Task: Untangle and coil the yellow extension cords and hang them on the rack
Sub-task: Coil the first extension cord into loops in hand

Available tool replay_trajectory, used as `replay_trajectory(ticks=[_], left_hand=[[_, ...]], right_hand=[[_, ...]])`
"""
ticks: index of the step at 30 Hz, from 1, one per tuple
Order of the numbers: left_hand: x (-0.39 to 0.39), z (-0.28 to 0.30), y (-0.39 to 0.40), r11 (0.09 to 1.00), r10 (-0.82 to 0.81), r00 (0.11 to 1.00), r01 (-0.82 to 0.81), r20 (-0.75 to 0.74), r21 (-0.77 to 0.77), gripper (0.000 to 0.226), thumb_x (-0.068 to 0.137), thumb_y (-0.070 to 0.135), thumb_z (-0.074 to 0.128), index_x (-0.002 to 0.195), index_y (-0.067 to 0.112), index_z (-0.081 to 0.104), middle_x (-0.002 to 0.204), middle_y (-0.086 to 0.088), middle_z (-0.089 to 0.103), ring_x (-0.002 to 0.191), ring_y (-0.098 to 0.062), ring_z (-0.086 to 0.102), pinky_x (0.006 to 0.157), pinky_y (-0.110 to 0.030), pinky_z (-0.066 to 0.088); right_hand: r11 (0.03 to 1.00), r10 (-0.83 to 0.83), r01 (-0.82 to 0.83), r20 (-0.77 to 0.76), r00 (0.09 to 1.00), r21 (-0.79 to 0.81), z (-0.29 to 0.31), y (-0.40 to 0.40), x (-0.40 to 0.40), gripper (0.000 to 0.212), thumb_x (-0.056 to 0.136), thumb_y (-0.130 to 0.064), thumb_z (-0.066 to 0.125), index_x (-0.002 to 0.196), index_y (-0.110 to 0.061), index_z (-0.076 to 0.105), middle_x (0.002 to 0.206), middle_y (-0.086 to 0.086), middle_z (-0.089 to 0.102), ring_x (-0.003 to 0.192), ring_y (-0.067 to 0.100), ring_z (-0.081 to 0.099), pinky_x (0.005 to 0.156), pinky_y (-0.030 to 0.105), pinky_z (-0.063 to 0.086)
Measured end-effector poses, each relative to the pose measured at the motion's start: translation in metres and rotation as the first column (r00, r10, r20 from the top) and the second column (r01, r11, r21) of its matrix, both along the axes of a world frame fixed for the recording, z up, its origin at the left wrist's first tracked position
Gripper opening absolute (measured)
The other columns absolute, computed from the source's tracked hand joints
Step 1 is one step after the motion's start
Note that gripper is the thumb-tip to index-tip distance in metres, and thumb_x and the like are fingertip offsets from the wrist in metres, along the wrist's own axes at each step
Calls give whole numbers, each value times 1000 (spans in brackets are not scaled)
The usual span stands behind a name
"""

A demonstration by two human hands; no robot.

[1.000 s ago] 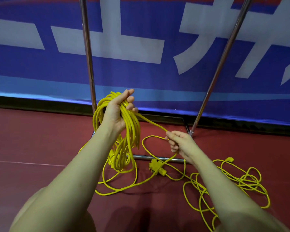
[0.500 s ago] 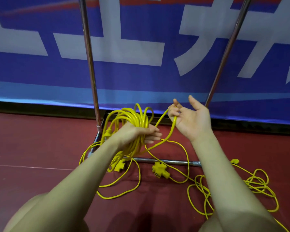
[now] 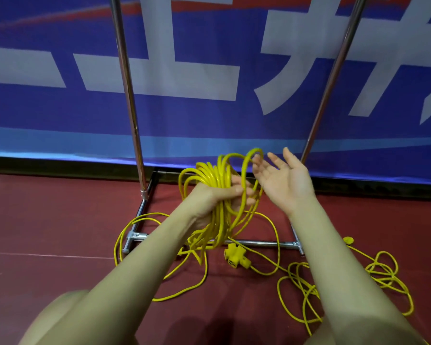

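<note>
**Left hand gripping the coiled cord, right hand open beside it**

Near the centre of the frame, the left hand (image 3: 218, 195) is gripping a bundle of yellow cord loops (image 3: 219, 178), its fingers curling round the gathered strands. The loops are rising above the fist and hanging below it toward the floor. Just to the right, the right hand (image 3: 283, 180) is holding its palm up with the fingers spread and straight; its blurred fingertips (image 3: 256, 161) are sitting at the outermost loop, though whether they are touching it is not clear.

Below the hands, slack cord is trailing over the red floor (image 3: 47, 220), and a yellow multi-outlet socket block (image 3: 237, 257) is lying just in front of the rack's low crossbar. In the lower right of the frame, a loose tangle of cord (image 3: 381, 277) is lying spread on the floor, partly hidden by the right forearm, with a small yellow plug (image 3: 349, 240) at its upper edge.

The metal rack (image 3: 128, 95) is standing behind the hands, its two shiny poles running up to the top of the frame. A blue banner (image 3: 209, 115) with large white characters is filling the background.
</note>
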State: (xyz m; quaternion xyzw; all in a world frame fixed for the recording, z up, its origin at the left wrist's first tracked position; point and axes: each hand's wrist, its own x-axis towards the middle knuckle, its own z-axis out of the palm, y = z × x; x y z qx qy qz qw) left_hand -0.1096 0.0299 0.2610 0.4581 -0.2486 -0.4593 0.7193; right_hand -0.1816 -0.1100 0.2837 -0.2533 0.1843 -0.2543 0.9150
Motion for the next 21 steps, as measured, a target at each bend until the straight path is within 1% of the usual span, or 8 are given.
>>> replay_trajectory(ticks=[3, 6, 10, 14, 16, 18, 20, 21], left_hand=[[10, 10, -4, 965, 199, 956, -230, -215, -128, 18, 94, -2, 43, 91, 8, 58, 75, -5, 73, 68, -19, 72, 65, -32, 57], [23, 16, -5, 904, 296, 869, -389, -396, -178, 16, 96, 1, 43, 93, 10, 56, 77, -3, 73, 71, -19, 72, 76, -36, 54], [28, 20, -1, 870, 341, 826, -458, -450, -182, 11, 95, 3, 47, 94, 11, 54, 78, -2, 74, 72, -17, 72, 68, -34, 57], [33, 21, 3, 857, 350, 824, -474, -445, -204, 11, 95, 2, 47, 98, 9, 54, 80, -4, 74, 75, -18, 72, 64, -31, 58], [35, 20, 7, 866, 345, 837, -458, -425, -199, 14, 94, 1, 46, 102, 7, 57, 85, -5, 74, 80, -17, 72, 70, -30, 58], [38, 19, 12, 873, 354, 845, -452, -402, -181, 19, 93, 0, 44, 103, 7, 59, 88, -5, 74, 86, -17, 70, 85, -31, 53], [42, 17, 17, 874, 351, 847, -449, -399, -185, 22, 92, -1, 40, 103, 7, 58, 89, -6, 74, 83, -17, 71, 90, -33, 50], [42, 16, 19, 876, 343, 852, -442, -395, -191, 22, 92, -2, 38, 102, 6, 57, 88, -6, 74, 74, -17, 71, 84, -32, 53]], right_hand=[[980, 40, -60, -107, 993, -192, -5, 1, -4, 27, 100, -28, 39, 92, -6, 53, 83, 14, 64, 79, 23, 61, 66, 26, 54], [867, 183, -297, -300, 936, -400, -15, 12, -6, 33, 100, -28, 35, 93, -6, 59, 81, 9, 69, 79, 20, 62, 72, 26, 50], [657, 323, -537, -447, 834, -529, -29, 31, -1, 27, 99, -25, 40, 99, -11, 63, 88, 1, 66, 82, 12, 60, 79, 25, 45], [502, 224, -482, -430, 874, -718, -30, 40, 3, 14, 87, -3, 59, 88, -15, 65, 73, -9, 67, 69, 3, 61, 69, 17, 45], [504, 133, -411, -402, 906, -760, -28, 44, 5, 14, 87, -1, 59, 84, -13, 66, 64, -7, 66, 59, 3, 61, 60, 14, 48], [587, 62, -309, -339, 939, -748, -25, 44, 7, 13, 93, -7, 54, 87, -11, 65, 58, -4, 60, 49, 8, 56, 52, 18, 48], [712, -4, -171, -248, 969, -681, -21, 34, 9, 16, 98, -14, 45, 92, -12, 60, 52, -3, 49, 37, 7, 40, 40, 17, 36], [777, -23, -115, -210, 977, -619, -18, 28, 9, 18, 101, -17, 41, 92, -13, 56, 49, -4, 43, 34, 5, 31, 37, 13, 27]])
